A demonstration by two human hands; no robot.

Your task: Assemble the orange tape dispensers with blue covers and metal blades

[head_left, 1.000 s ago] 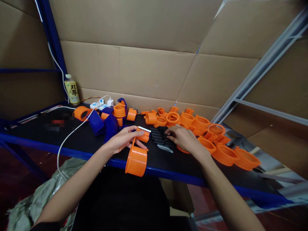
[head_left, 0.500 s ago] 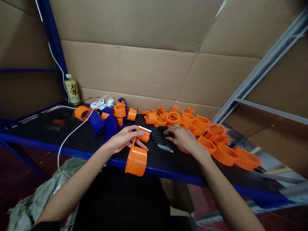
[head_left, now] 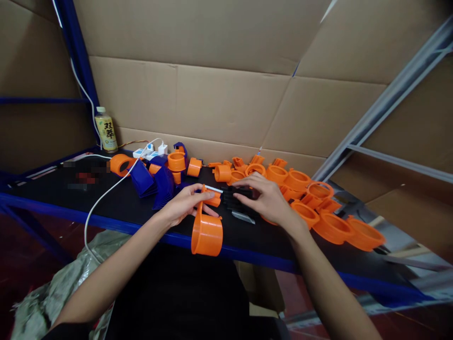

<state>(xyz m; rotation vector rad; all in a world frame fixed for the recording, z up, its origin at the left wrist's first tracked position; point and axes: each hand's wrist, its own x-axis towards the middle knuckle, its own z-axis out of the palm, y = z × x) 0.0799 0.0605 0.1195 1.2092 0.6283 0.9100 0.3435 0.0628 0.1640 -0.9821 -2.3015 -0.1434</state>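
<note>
My left hand (head_left: pixel 186 203) is closed on an orange plastic housing (head_left: pixel 206 231) with a round cup end that hangs over the bench's front edge. A thin toothed metal strip (head_left: pixel 213 189) shows along its top. My right hand (head_left: pixel 267 198) pinches a black strip (head_left: pixel 244 192), lifted just above a small stack of black strips (head_left: pixel 234 204) on the black bench top (head_left: pixel 116 203). A grey strip (head_left: pixel 243 217) lies at the front of that stack.
Several orange rings and cups (head_left: pixel 318 208) are heaped to the right and behind. Blue plastic parts (head_left: pixel 155 182) lie left of centre. A power strip (head_left: pixel 146 153) with a white cable (head_left: pixel 106 193) and a drink bottle (head_left: pixel 106 132) stand at the back left. Cardboard walls the bench.
My right hand has risen from the black stack with one strip pinched and moved left toward the housing. My left hand tilted the orange housing slightly.
</note>
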